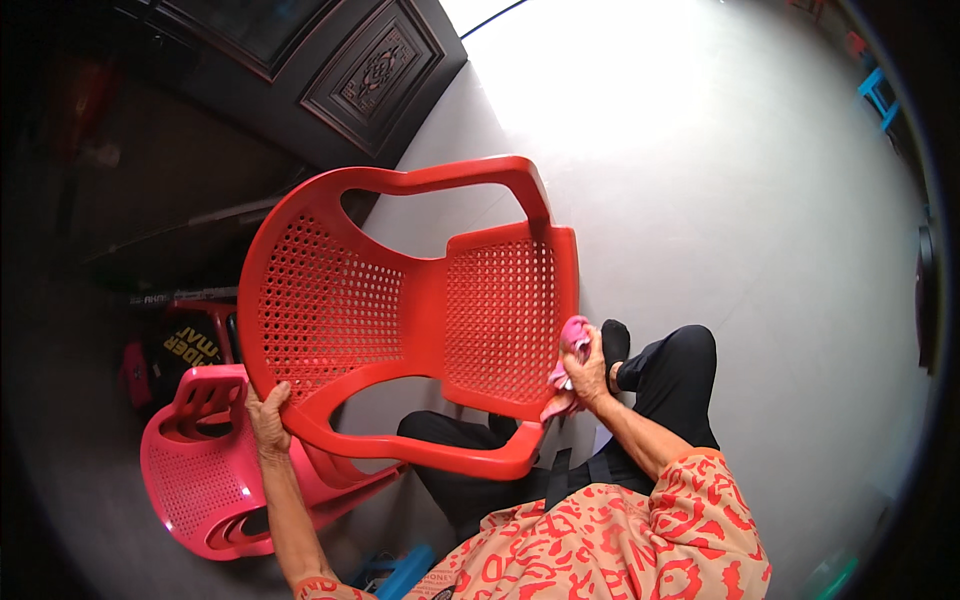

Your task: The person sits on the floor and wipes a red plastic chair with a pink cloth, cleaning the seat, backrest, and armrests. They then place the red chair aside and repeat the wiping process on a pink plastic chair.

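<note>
Smooth pale-grey floor (780, 270) spreads R of a glossy red plastic armchair (425, 300) w/ perforated back & seat. Dark carved wood-look door panel (375, 75): above-L of the armchair. The armchair itself is tipped in front of the person, backrest L, seat R; can't tell what bears its weight. Bright pink plastic chair (195, 485) w/ small holes: below-L of the armchair, prob. one of a stack.

Left hand (268, 420) — closed round the armchair's lower backrest rim. Right hand (590, 372) — well apart from the left, at the seat's front edge, clutching a crumpled pink patterned cloth (574, 335), which seems to touch that edge.

Step in hand, I'd judge: wiping the seat's front edge. Next move prob. calls for a firm L grip on the rim, w/ cloth pressed & run along the edge; holes may snag loose folds.
</note>
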### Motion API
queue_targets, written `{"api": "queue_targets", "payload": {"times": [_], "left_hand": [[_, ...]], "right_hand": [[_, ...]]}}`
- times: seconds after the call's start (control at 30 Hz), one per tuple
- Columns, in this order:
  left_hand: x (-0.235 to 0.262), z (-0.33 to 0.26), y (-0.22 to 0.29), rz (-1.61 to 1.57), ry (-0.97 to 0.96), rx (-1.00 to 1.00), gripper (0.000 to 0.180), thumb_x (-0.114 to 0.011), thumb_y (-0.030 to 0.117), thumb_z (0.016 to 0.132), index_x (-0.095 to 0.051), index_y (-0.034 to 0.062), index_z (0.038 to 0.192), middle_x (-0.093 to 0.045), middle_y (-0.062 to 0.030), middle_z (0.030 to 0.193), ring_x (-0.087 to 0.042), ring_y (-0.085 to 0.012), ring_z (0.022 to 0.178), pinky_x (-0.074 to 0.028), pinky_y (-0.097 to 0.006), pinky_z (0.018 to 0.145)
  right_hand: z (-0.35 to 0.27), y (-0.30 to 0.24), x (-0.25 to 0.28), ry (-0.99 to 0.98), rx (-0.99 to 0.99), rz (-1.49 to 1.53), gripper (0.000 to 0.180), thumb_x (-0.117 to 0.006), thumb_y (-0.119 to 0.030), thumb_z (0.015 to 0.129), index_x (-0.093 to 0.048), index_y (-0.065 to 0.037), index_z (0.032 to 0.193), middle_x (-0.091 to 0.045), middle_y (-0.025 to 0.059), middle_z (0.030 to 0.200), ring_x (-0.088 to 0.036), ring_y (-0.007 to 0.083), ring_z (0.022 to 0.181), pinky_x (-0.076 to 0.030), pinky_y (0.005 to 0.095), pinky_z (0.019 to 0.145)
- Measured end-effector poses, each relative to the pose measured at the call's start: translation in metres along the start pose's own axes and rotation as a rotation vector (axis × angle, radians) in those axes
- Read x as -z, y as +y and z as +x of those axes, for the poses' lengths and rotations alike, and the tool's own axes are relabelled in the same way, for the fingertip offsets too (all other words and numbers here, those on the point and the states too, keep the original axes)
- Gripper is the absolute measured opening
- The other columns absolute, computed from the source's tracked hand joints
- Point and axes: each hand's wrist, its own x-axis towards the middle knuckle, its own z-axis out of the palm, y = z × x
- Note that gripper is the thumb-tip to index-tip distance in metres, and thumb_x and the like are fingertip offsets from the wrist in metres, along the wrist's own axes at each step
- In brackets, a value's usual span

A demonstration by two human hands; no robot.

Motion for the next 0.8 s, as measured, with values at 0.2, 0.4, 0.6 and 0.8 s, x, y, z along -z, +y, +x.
{"api": "queue_targets", "payload": {"times": [0.2, 0.4, 0.6, 0.8], "left_hand": [[-0.021, 0.006, 0.015, 0.958, 0.39, -0.712, 0.05, -0.065, -0.004, 0.078, -0.05, 0.0018, 0.125, -0.056, -0.0107, 0.115, -0.057, -0.0191, 0.102, -0.051, -0.03, 0.081], [-0.16, -0.034, 0.013, 0.725, 0.041, -0.796, 0.066, -0.067, -0.006, 0.066, -0.045, 0.0014, 0.128, -0.045, -0.0133, 0.129, -0.041, -0.0294, 0.124, -0.028, -0.041, 0.109], [-0.263, -0.039, -0.103, 0.89, -0.548, -0.32, 0.089, -0.08, 0.025, 0.07, -0.032, -0.0005, 0.14, -0.026, -0.0318, 0.143, -0.028, -0.0431, 0.134, -0.03, -0.045, 0.111], [-0.295, -0.06, -0.194, 0.986, -0.663, -0.154, 0.128, -0.088, 0.045, 0.056, -0.008, 0.0086, 0.149, -0.011, -0.0354, 0.147, -0.017, -0.0531, 0.135, -0.028, -0.056, 0.108]], "right_hand": [[-0.04, -0.027, 0.053, -0.228, -0.126, -0.109, 0.047, -0.057, -0.006, 0.076, -0.05, -0.005, 0.123, -0.053, 0.0078, 0.116, -0.051, 0.0165, 0.103, -0.043, 0.0273, 0.09], [0.083, -0.161, 0.076, 0.015, 0.493, -0.121, 0.053, -0.057, -0.008, 0.076, -0.052, -0.008, 0.128, -0.049, 0.0276, 0.13, -0.054, 0.0405, 0.107, -0.045, 0.042, 0.093], [0.17, -0.264, -0.006, -0.056, 1.05, -0.494, 0.043, -0.074, -0.022, 0.074, -0.061, -0.024, 0.115, -0.061, 0.0149, 0.107, -0.056, 0.0347, 0.1, -0.047, 0.0447, 0.083], [0.2, -0.293, -0.08, -0.479, 0.851, -0.875, 0.035, -0.062, -0.035, 0.086, -0.056, -0.023, 0.119, -0.058, 0.015, 0.107, -0.055, 0.0328, 0.099, -0.049, 0.0445, 0.079]]}}
